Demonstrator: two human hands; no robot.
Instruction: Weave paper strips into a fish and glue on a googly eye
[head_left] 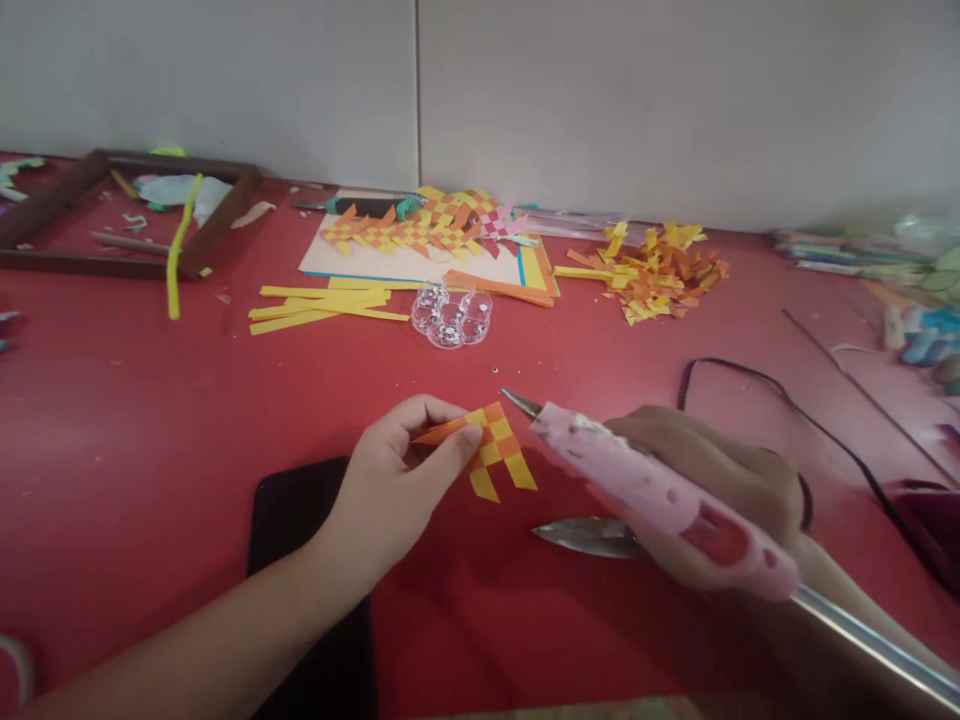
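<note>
My left hand point(409, 470) is closed, pinching a small woven paper fish point(495, 445) in orange and yellow checks between thumb and fingers. Two yellow strip ends hang from its lower side. My right hand point(697, 490) is wrapped round a pink hot glue gun point(637, 480), its metal nozzle aimed left, just above and right of the paper piece but apart from it. A clear glue stick point(877, 640) sticks out of its back. Under the right hand shows a pointed metal blade point(585, 537); whether the hand holds it or it lies on the table I cannot tell.
On the red table point(150, 420) are yellow strips point(315, 308), a clear case point(451, 318) of googly eyes, finished woven pieces point(405, 235) and paper scraps point(660, 275). A wooden frame point(90, 262) stands left. A black phone-like slab point(300, 500) lies under my left arm; a black cord point(795, 395) curves right.
</note>
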